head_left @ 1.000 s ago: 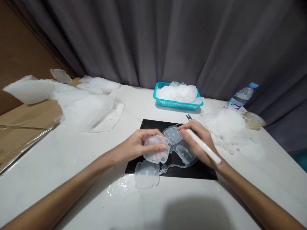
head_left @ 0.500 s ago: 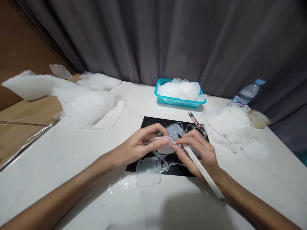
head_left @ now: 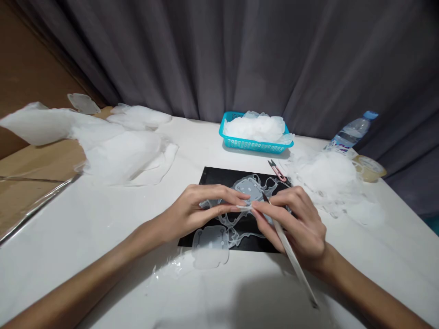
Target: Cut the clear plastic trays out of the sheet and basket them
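Note:
My left hand (head_left: 202, 208) pinches a small translucent silicone-like piece (head_left: 243, 207), seen nearly edge-on between thumb and fingers. Against the right end of that piece rest the fingertips of my right hand (head_left: 297, 219). The same hand holds a slim white-handled knife (head_left: 291, 256), its dark pointed tip upward near the piece and its handle slanting down toward me. Beneath both hands lies a black mat (head_left: 216, 176) with stringy clear trimmings (head_left: 247, 236). A flat translucent sheet piece (head_left: 211, 246) overlaps the mat's front edge; another translucent piece (head_left: 248, 187) lies behind my fingers.
Pink-handled thread snips (head_left: 277, 171) lie at the mat's back right. Behind stands a turquoise basket (head_left: 257, 145) of white translucent material. Heaped white trimmings (head_left: 329, 178), a water bottle (head_left: 353, 132) and a tape roll (head_left: 369, 169) are right; white bags (head_left: 116, 151) and cardboard (head_left: 37, 169) left.
The held piece has turned from showing its face to nearly edge-on. My left fingers have flattened over it. The knife handle's lower end has swung slightly down and left.

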Tool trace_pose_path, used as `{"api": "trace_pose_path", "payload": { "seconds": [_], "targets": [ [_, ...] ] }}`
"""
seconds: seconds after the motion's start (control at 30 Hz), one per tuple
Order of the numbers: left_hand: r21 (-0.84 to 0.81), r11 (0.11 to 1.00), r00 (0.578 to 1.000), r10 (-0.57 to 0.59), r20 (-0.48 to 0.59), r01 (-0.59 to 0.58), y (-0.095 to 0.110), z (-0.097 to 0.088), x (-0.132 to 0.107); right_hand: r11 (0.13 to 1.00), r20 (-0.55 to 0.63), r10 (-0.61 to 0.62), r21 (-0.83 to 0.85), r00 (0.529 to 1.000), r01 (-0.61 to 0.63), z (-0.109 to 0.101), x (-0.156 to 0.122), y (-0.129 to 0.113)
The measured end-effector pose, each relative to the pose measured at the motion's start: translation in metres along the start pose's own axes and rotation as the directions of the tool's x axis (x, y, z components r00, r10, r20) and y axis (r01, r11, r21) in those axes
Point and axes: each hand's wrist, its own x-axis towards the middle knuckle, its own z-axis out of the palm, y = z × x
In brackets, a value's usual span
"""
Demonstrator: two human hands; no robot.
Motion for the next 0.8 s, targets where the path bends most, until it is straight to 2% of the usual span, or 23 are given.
{"api": "trace_pose_path", "payload": {
  "seconds": [0.23,0.47,0.6,0.8],
  "targets": [
    [-0.032,0.998,0.999,-0.047,0.020,0.048,-0.0006,0.0012,0.0006,0.999,-0.009,-0.032,-0.032,0.999,0.032,-0.0023,-0.0012,-0.0008],
    [0.114,0.993,0.999,0.037,-0.032,-0.033,0.0002,0.0033,-0.0021,0.993,-0.014,-0.077,-0.095,0.997,0.075,-0.0031,0.0030,-0.0014],
    [0.105,0.991,0.996,0.083,-0.035,-0.079,0.0017,0.0041,-0.0034,0.988,-0.026,-0.118,-0.108,0.993,0.114,-0.0024,0.0031,-0.0020],
    [0.059,0.995,0.995,0.088,-0.037,-0.086,0.0043,0.0047,-0.0031,0.984,-0.017,-0.114,-0.137,0.993,0.111,-0.0087,0.0054,-0.0026]
  ]
}}
